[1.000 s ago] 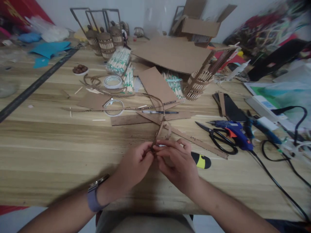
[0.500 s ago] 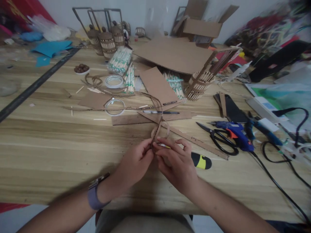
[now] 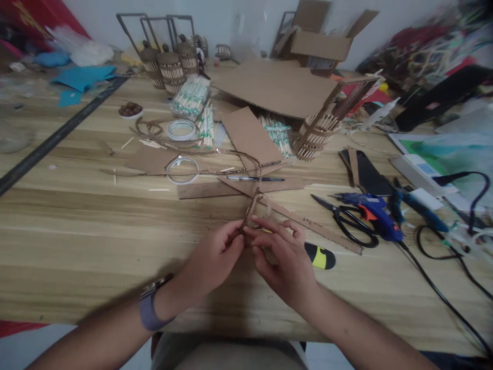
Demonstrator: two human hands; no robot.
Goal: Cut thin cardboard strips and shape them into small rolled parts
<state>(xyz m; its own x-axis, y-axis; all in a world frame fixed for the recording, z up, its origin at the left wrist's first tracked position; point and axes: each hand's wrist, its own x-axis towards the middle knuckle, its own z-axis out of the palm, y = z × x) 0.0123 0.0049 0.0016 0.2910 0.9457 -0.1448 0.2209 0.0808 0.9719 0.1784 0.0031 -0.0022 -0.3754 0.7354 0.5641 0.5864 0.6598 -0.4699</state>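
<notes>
Near the middle of the tabletop's (image 3: 96,246) front edge, the left hand (image 3: 215,252) pinches a curled cardboard strip (image 3: 250,210). The right hand (image 3: 285,259) meets it, fingers bent; whether they grip cannot be told, since both hands hide its end. Toward the back edge, a white bowl (image 3: 133,117) holds round brown pieces, a clear packet (image 3: 191,95) holds sticks; the open box's (image 3: 319,45) contents are hidden.

blue paper (image 3: 83,77) | white bowl (image 3: 134,116) holding brown balls (image 3: 130,108) | open box (image 3: 321,46)
</notes>
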